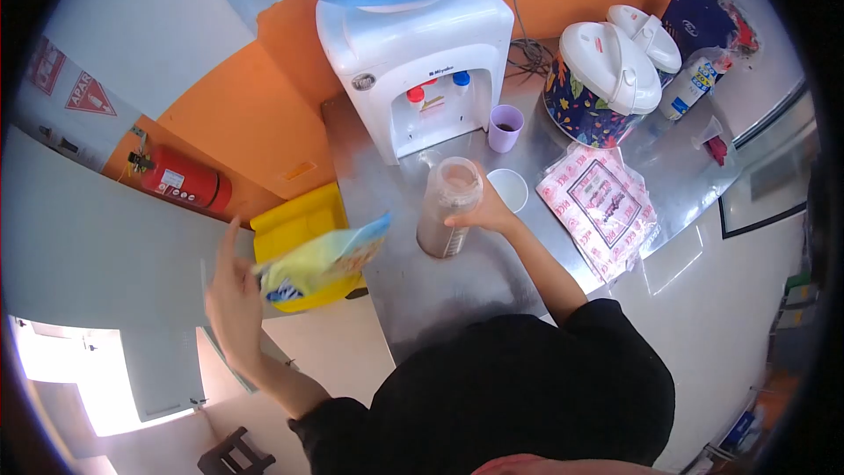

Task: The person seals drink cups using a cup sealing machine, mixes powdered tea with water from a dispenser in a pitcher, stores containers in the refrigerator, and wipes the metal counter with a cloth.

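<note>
My right hand (485,211) is wrapped round the upper part of a clear bottle (441,230), which stands open-topped on the metal table and contains something brown. Off the table's left side, my left hand (232,299) is raised with its fingers stretched out. A blurred yellow-and-blue packet (321,266) hangs in the air beside it, above the yellow bin (299,220); its near end is close to my left fingers but does not look gripped. Partly behind my right hand sits a round white dish or lid (510,190).
A water dispenser (413,44) stands at the back of the metal table (422,295), with a purple cup (505,128) at its right corner. Printed paper sheets (607,202) and patterned containers (598,88) are to the right. A fire extinguisher (186,180) is at the left wall.
</note>
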Motion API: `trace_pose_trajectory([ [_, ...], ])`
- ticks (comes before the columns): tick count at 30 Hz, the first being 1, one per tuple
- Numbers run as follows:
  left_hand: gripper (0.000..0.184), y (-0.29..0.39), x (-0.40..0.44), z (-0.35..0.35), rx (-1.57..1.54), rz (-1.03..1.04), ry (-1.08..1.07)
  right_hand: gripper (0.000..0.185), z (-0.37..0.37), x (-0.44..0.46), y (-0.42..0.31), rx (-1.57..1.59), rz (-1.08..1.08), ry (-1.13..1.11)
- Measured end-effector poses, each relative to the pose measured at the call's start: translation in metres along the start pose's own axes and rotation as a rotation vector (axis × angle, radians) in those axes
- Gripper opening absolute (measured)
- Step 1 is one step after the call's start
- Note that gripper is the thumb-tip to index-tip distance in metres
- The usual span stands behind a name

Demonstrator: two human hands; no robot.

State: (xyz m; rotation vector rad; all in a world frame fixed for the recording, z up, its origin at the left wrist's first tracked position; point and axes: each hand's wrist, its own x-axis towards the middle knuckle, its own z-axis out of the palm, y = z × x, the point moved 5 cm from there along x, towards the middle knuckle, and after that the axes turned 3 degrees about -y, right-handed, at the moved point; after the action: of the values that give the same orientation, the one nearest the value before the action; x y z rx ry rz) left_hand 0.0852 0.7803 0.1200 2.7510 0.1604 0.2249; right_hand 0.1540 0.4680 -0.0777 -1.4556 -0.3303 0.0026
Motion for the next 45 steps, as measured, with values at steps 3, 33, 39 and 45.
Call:
trace_pose_trajectory([
  [3,0.064,-0.044,-0.044,-0.002,-0.115,-0.157,0.054,0.081,-0.003,0.001,-0.024,-0.008,-0.061,0.012],
  [33,0.061,-0.081,-0.127,0.058,-0.406,-0.346,-0.072,0.077,-0.003,-0.043,-0.15,-0.348,-0.254,0.036],
  [39,0.059,-0.076,-0.119,0.057,-0.384,-0.318,-0.131,0.086,0.002,-0.069,-0.089,-0.29,-0.023,0.016],
  [45,0.057,-0.066,-0.11,0.061,-0.362,-0.325,-0.199,0.084,0.001,-0.082,-0.065,-0.281,0.098,0.059],
])
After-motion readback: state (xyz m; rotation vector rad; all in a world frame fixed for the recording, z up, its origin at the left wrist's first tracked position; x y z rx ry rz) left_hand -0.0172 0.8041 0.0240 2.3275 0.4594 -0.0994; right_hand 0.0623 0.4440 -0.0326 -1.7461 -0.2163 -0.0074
